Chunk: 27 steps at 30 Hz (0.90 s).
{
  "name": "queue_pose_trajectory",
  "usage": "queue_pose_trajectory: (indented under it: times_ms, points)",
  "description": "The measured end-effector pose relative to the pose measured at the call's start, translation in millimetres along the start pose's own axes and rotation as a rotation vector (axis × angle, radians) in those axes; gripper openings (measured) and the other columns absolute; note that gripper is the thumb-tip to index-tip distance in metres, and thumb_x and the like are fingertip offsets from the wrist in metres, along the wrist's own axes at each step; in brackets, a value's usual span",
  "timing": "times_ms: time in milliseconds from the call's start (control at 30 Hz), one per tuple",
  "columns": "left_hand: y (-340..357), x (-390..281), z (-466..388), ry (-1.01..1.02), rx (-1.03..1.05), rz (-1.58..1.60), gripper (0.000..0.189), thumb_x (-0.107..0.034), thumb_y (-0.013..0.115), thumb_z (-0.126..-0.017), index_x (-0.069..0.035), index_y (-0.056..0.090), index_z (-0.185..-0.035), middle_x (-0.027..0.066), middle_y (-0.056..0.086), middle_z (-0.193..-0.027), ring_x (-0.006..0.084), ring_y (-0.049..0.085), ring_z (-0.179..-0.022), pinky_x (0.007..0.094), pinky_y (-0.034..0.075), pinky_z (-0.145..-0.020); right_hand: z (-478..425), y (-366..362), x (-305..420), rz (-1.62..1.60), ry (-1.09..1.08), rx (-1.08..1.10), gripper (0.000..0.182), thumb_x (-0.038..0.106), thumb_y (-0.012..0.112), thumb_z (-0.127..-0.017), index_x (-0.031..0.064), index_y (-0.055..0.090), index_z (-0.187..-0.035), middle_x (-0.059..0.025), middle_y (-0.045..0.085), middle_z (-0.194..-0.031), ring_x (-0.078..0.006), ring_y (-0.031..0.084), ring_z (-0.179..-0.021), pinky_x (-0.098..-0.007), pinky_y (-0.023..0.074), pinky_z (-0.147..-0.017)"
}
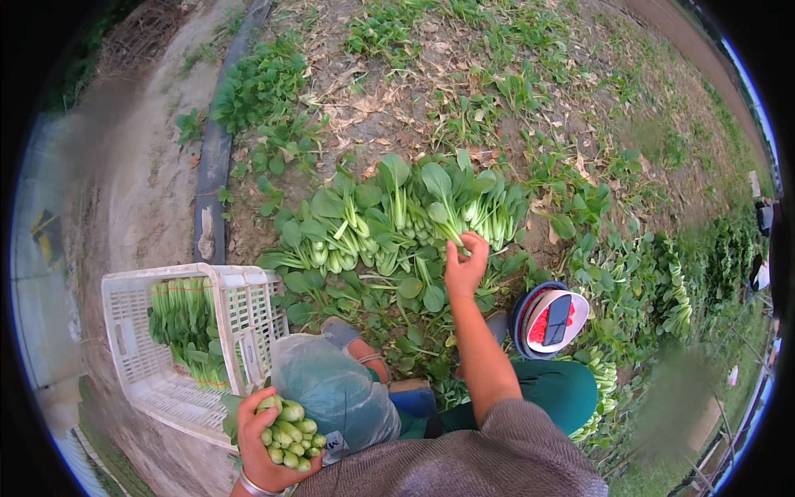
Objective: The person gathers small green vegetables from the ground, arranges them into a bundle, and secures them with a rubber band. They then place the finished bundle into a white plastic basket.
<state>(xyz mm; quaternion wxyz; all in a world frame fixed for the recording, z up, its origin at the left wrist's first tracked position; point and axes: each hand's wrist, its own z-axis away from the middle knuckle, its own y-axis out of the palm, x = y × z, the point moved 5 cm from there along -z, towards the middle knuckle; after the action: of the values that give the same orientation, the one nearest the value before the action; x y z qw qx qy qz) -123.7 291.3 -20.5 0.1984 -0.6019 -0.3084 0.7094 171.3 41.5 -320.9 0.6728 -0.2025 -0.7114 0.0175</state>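
My left hand point(264, 447), low at the left, is closed around a bunch of leafy greens point(292, 435) with pale green stem ends facing up. My right hand point(467, 264) pinches the stem end of a single leafy green point(440, 192) at the front edge of a long pile of greens point(372, 230) lying on the soil. Banded bunches of greens point(186, 329) stand in a white plastic crate point(168, 271) at the left. Right of my right forearm, a phone point(557, 320) rests over red bands point(539, 326) in a white bowl point(581, 309) on stacked round containers.
Clear plastic sheeting point(329, 373) covers my left knee beside the crate. A black hose or strip point(213, 168) runs along the bed's left edge. More cut greens point(602, 385) lie by my right knee, and another row point(677, 298) lies farther right.
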Motion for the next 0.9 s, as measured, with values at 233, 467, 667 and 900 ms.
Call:
queue_pose_trajectory:
  times_ms: [233, 467, 667, 900]
  points:
    - [5.5, -6.1, -5.3, 0.022, 0.002, 0.002, 0.103, -0.016, 0.093, -0.056, -0.015, 0.039, -0.144, 0.0241, 0.043, -0.144, 0.0359, 0.053, -0.124, 0.049, 0.045, -0.105, 10.0, -36.6, 3.8, -0.696, 0.448, 0.072, 0.025, -0.006, 0.057, -0.097, 0.0006, 0.06, -0.122, -0.013, 0.068, -0.129, -0.0115, 0.064, -0.103, -0.0251, 0.0492, -0.084]
    - [4.1, -21.9, -19.5, 0.027, 0.031, -0.112, 0.107, -0.021, 0.094, -0.058, -0.007, 0.037, -0.148, 0.0284, 0.032, -0.154, 0.0379, 0.054, -0.125, 0.0483, 0.046, -0.106, 56.4, -6.1, 149.8, -0.713, 0.019, 0.608, 0.029, -0.014, 0.054, -0.09, 0.0018, 0.059, -0.114, -0.0158, 0.067, -0.126, -0.0184, 0.064, -0.112, -0.0322, 0.0503, -0.096]
    - [-2.5, -30.0, -23.5, 0.114, 0.045, -0.179, 0.108, -0.027, 0.096, -0.058, -0.004, 0.038, -0.147, 0.0359, 0.015, -0.16, 0.0396, 0.05, -0.131, 0.0481, 0.045, -0.108, 110.8, 13.9, 263.2, -1.081, -0.075, 0.923, 0.027, -0.012, 0.063, -0.09, 0.0017, 0.055, -0.112, -0.0166, 0.063, -0.12, -0.0218, 0.062, -0.114, -0.0356, 0.0526, -0.099]
    - [-6.3, -34.8, -20.2, 0.149, 0.051, -0.18, 0.106, -0.028, 0.097, -0.058, -0.005, 0.04, -0.145, 0.0353, 0.021, -0.161, 0.0481, 0.039, -0.145, 0.0515, 0.038, -0.116, 155.4, 14.0, 255.8, -1.229, 0.254, 0.876, 0.018, -0.003, 0.063, -0.098, 0.0016, 0.056, -0.114, -0.0174, 0.063, -0.121, -0.0215, 0.067, -0.107, -0.0342, 0.0608, -0.082]
